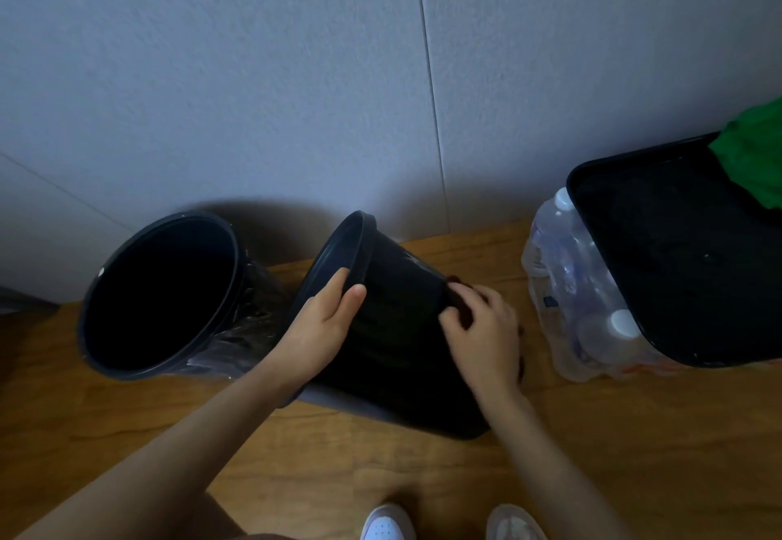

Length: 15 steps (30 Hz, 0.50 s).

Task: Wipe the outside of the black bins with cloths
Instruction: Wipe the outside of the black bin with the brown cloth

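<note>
On the wooden floor (pixel 592 455), near its edge along the wall, the tilted bin (pixel 393 340) leans with its open mouth turned up and to the left, between a second round bin (pixel 161 294) and a shrink-wrapped pack of bottles (pixel 571 298).

It looks like thin moulded plastic: light enough to tip with one hand, fairly stiff at the rolled rim but likely to flex if the wall is squeezed. The smooth, glossy side will probably slide under a bare palm, so the rim is the sensible place to hold it, leaving the wall free for wiping. Being light and propped on its base edge, it may skid or roll away under a hard rub unless it is steadied.

The left hand (pixel 326 323) does that steadying. Its forearm comes up from the lower left, and its fingers (pixel 338 281) hook over the rim while the thumb lies on the outer wall, so they are clamped on the lip.

The right hand (pixel 482 336) reaches in from the lower right, wrist bent, knuckles up. Its fingers are bunched on a dark cloth (pixel 459 300), pressing it against the bin's side near the base. How much cloth is gathered underneath is hidden.

A rectangular black bin (pixel 677 268) stands at the far right.
</note>
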Each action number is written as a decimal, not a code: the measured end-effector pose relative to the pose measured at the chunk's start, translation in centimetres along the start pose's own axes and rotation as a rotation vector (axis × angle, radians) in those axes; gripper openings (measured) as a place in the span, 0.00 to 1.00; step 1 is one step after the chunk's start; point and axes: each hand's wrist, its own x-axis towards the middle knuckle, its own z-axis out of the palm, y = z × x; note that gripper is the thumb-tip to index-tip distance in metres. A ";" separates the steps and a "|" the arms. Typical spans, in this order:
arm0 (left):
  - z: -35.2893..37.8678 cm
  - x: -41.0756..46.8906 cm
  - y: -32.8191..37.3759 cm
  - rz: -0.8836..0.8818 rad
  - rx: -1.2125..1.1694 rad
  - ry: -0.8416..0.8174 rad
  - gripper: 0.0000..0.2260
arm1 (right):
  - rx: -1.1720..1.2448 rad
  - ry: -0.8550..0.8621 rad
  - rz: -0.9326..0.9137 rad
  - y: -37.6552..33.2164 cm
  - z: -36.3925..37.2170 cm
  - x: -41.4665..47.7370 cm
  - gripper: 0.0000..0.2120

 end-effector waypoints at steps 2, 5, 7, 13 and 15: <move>0.3 -0.1 0.2 0.001 -0.005 -0.002 0.13 | 0.038 0.041 -0.142 -3.6 0.8 -1.4 0.20; 0.2 -0.2 0.4 0.035 -0.040 0.009 0.10 | 0.043 0.059 -0.316 -6.4 1.7 -1.8 0.21; 0.1 -0.2 0.4 0.011 -0.058 -0.006 0.11 | 0.039 0.029 -0.349 -6.3 1.5 -1.0 0.20; 0.8 -0.6 1.1 -0.028 -0.094 -0.006 0.09 | 0.011 -0.084 0.011 -0.1 -0.2 2.7 0.16; 0.7 -0.7 1.0 -0.044 -0.172 0.002 0.10 | -0.022 -0.057 0.050 1.7 -0.5 2.6 0.16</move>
